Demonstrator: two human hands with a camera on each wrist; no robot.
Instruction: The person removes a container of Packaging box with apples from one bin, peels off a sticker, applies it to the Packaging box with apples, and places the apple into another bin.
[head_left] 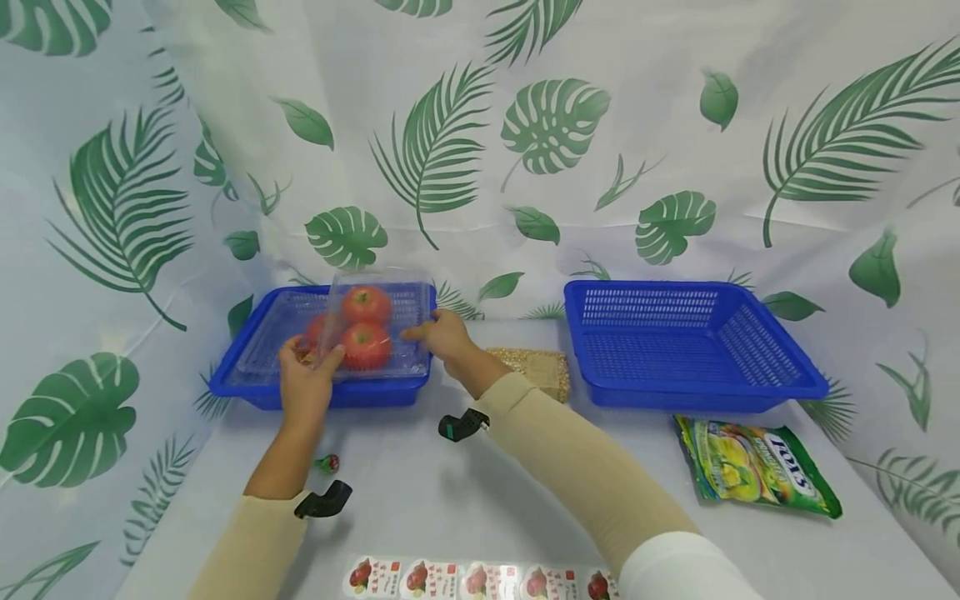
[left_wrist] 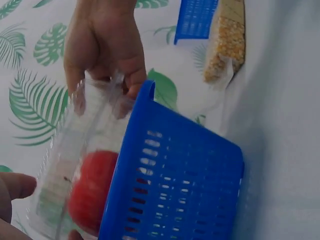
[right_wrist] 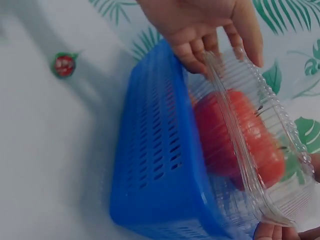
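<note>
A clear plastic clamshell box [head_left: 408,354] stands tilted in the left blue basket [head_left: 382,393], its ribbed walls rising past the rim. Red apples [head_left: 366,346] show through the plastic; one at the left is partly hidden. My left hand [head_left: 306,379] grips the box's left side, thumb on the near face. At the opposite side, my right hand [head_left: 446,337] pinches the edge close to the basket's right rim. In the right wrist view the left hand's fingertips [right_wrist: 199,60] curl at the box's edge, and apples [right_wrist: 235,135] press near the clear wall.
A second blue basket [head_left: 697,392] stands to the right. Between the baskets lies a pack of corn kernels [head_left: 536,371]. A green FOX'S bag [head_left: 757,467] lies at front right. Fruit-printed labels [head_left: 480,579] line the near edge; a small red-green item [head_left: 327,463] sits by my left forearm.
</note>
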